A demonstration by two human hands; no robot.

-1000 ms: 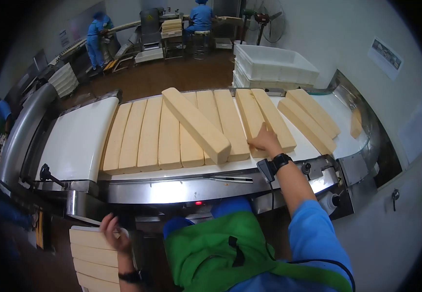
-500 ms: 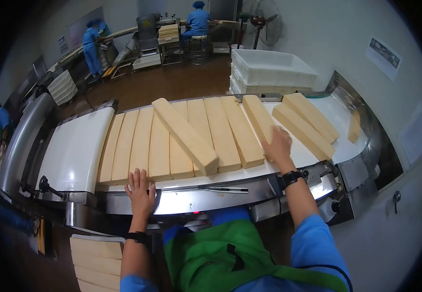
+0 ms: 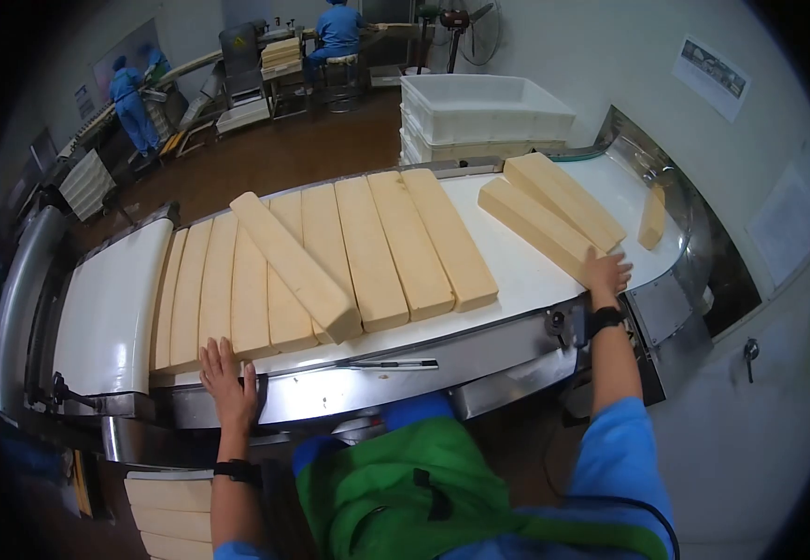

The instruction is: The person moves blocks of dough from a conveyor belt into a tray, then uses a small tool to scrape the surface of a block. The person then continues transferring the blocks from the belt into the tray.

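Note:
Long pale-yellow blocks (image 3: 367, 243) lie side by side across a white conveyor belt, with one block (image 3: 295, 266) resting slantwise on top of them. My left hand (image 3: 227, 383) is open, fingers spread, its tips against the near ends of the left-hand blocks at the belt's front edge. My right hand (image 3: 607, 273) is at the near end of a separate angled block (image 3: 540, 229); its fingers are spread and its thumb side touches that end. Just behind this one lies another angled block (image 3: 568, 196). A short piece (image 3: 652, 217) stands farther right on the belt.
White stacked crates (image 3: 489, 107) stand behind the belt. A thin-bladed tool (image 3: 391, 364) rests on the metal front rail (image 3: 330, 397). More blocks (image 3: 167, 509) are low at left. Co-workers in blue (image 3: 134, 107) are across the room, one seated (image 3: 339, 33). A fan (image 3: 475, 33) stands behind.
My right hand has moved right, from the end of the row to the separate angled block. The block it was at now lies against the row. The view has shifted.

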